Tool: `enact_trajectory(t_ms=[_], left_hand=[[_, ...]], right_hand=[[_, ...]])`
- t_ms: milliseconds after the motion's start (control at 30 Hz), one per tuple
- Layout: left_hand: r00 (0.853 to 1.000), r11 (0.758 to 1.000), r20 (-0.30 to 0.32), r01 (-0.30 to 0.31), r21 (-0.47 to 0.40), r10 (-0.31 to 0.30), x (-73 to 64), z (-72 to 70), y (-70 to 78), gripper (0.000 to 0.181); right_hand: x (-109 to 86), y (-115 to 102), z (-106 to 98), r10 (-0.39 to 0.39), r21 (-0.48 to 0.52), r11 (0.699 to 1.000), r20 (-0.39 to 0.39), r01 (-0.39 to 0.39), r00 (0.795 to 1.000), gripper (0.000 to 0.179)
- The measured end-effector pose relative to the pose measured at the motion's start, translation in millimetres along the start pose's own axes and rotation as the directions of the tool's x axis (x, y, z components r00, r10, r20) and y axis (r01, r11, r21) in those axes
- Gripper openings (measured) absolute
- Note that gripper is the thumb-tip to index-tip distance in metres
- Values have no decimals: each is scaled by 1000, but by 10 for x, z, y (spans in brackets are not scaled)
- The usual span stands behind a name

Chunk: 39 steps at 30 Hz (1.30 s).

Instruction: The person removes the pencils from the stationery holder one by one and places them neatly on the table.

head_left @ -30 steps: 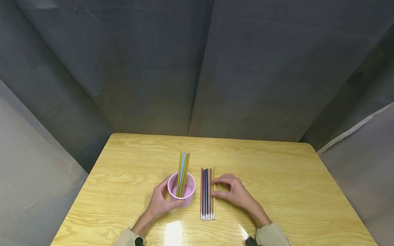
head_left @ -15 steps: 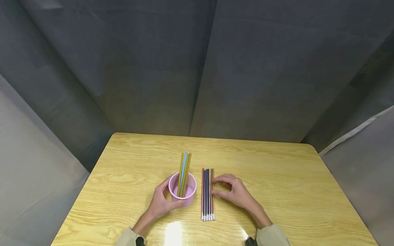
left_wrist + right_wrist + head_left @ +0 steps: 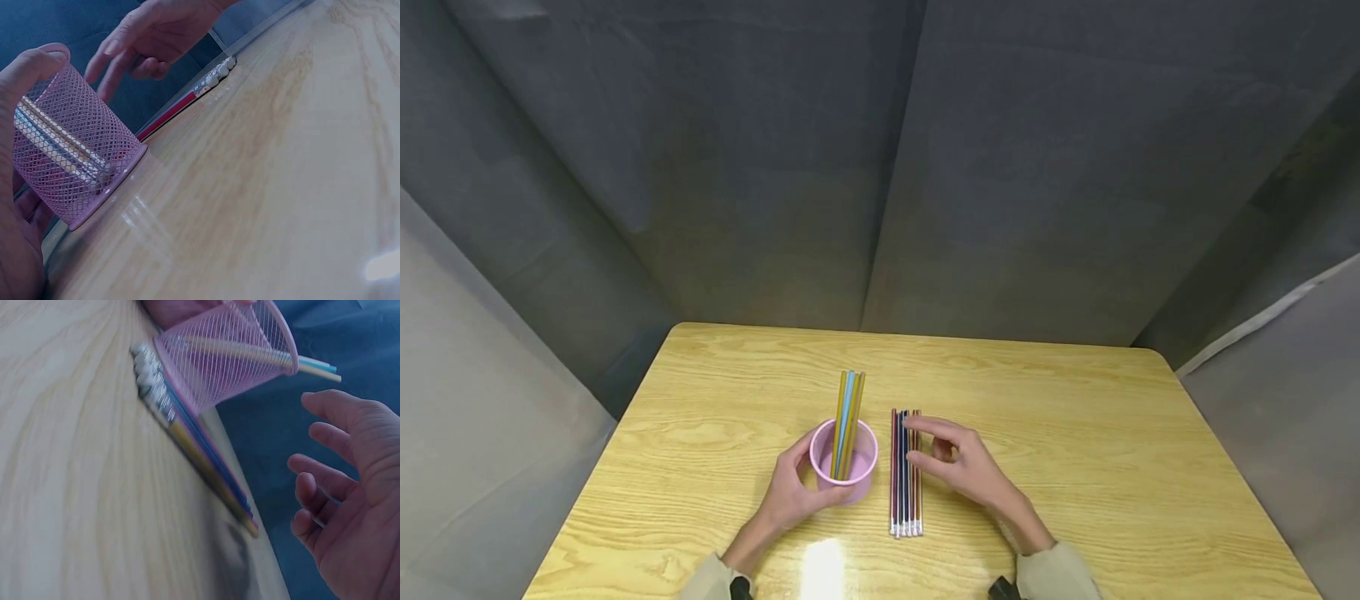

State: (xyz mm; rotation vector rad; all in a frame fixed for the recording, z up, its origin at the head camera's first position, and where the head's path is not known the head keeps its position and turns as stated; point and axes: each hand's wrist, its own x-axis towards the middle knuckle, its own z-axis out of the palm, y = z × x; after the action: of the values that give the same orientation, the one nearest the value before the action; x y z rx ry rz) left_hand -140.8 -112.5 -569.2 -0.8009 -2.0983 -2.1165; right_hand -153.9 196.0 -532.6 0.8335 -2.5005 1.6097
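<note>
Head cam: I've got the L hand curled round the pink mesh cup, which stands on the wood table w/ yellow & lt. blue pencils leaning inside. R hand is over the pencil row just right of the cup, thumb & index spread apart.

L wrist cam: I see the L thumb on the cup's rim, pencils showing thru the mesh. R hand's beyond it, fingers loosely bent; the row's white erasers stick out past the cup base.

R wrist cam, bit blurry: I see R fingers spread, slightly bent, apart from the row, which lies flat beside the cup. Dark cloth behind.
</note>
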Motion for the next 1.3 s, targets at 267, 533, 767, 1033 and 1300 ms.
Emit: enact_trajectory(t_ms=[267, 533, 767, 1033, 1300], left_hand=[[1000, 1000, 2, -4, 14, 4, -13, -4, -9, 92], [1000, 1000, 11, -18, 12, 18, -3, -7, -20, 90], [1000, 1000, 11, -24, 20, 24, 13, -7, -11, 89], [1000, 1000, 13, -12, 13, 12, 4, -4, 7, 89], [1000, 1000, 21, -11, 13, 10, -3, -5, 2, 90]], right_hand=[[147, -191, 108, -49, 7, 999, 46, 48, 998, 45], [288, -318, 202, -77, -4, 997, 92, 77, 993, 50], [372, -357, 248, -126, -7, 992, 99, 127, 987, 50], [436, -352, 295, -152, 15, 988, 114, 151, 982, 51], [485, -325, 336, -165, 42, 986, 161, 160, 973, 55]])
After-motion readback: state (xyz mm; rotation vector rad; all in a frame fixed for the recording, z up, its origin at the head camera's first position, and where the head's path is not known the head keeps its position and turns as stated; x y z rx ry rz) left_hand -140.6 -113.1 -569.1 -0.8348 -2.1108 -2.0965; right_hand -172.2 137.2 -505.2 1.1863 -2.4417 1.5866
